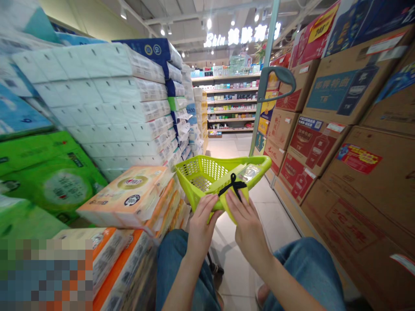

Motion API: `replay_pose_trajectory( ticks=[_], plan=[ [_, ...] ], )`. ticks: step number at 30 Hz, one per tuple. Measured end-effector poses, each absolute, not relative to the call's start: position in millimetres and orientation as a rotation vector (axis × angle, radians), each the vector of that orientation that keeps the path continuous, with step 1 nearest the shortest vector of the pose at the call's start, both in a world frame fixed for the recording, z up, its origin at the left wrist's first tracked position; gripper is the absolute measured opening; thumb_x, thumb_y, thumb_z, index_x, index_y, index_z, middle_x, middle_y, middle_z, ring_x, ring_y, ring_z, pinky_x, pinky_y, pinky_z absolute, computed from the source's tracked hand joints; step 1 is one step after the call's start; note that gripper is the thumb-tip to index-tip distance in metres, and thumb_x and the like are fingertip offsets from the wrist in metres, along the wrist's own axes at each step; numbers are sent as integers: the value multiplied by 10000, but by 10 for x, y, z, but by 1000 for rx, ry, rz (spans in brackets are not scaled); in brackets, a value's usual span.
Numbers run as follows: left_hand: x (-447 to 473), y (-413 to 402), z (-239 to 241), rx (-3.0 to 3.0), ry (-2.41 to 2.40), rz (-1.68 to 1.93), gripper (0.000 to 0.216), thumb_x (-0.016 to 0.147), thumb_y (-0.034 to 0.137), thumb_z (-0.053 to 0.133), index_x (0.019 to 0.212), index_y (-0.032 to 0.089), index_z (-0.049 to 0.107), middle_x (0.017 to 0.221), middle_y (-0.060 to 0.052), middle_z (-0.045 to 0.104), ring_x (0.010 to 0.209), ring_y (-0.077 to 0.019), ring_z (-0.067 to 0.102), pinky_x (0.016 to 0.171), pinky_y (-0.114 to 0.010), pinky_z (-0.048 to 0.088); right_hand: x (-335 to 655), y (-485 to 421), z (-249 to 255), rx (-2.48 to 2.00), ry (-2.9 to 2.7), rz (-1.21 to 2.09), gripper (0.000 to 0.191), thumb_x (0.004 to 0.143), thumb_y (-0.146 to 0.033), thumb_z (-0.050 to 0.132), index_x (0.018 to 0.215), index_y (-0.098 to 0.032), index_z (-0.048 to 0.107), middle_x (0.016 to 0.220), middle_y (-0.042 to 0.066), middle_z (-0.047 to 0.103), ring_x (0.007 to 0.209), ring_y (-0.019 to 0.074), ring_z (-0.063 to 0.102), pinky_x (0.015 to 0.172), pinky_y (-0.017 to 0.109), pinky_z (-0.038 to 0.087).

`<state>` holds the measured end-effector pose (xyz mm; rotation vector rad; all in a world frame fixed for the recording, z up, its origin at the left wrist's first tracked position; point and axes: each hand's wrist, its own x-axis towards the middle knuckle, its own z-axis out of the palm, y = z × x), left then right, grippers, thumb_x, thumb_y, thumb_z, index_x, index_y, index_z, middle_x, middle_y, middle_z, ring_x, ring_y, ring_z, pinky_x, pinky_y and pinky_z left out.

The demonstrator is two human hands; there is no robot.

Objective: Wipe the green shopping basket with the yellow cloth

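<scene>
A lime-green plastic shopping basket (220,166) with perforated walls is tilted in front of my knees. Over its near rim lies a yellow flap (231,211), with a black ribbon (234,185) tied in a bow on top. My left hand (205,211) is closed on the near rim, its fingertips beside the left end of the ribbon. Pressed together over the flap, just under the bow, are the fingers of my right hand (243,211); its thumb is hidden. A clear panel with a pale card (249,172) is set in the basket's right end.
Stacked tissue packs (97,65) rise on the left, with orange packs (129,194) close to my left knee. Cardboard cartons (343,86) line the right. A pole with a grey handle (285,80) stands before them. Shelves (230,101) stand across the tiled aisle (223,144).
</scene>
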<state>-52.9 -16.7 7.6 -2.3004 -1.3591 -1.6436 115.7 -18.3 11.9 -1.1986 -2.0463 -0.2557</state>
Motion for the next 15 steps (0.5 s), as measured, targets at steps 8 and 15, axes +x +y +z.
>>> replay_pose_trajectory(
  ticks=[8, 15],
  plan=[
    [-613, -190, 77, -2337, -1345, -1644, 381, 921, 193, 586, 1297, 246, 560, 1293, -68, 640, 1267, -191, 564, 1105, -399, 457, 1538, 148, 137, -1281, -1982, -339, 834, 758, 72, 352, 1519, -269, 326, 1519, 15, 454, 1466, 219, 304, 1168, 485, 299],
    [-601, -180, 64, -2324, -1346, -1646, 378, 921, 196, 585, 1296, 240, 564, 1294, -75, 640, 1264, -204, 569, 1097, -410, 465, 1326, 28, 159, -1302, -1886, -209, 882, 718, 82, 343, 1533, -250, 296, 1532, 25, 435, 1471, 242, 289, 1168, 507, 297]
  ],
)
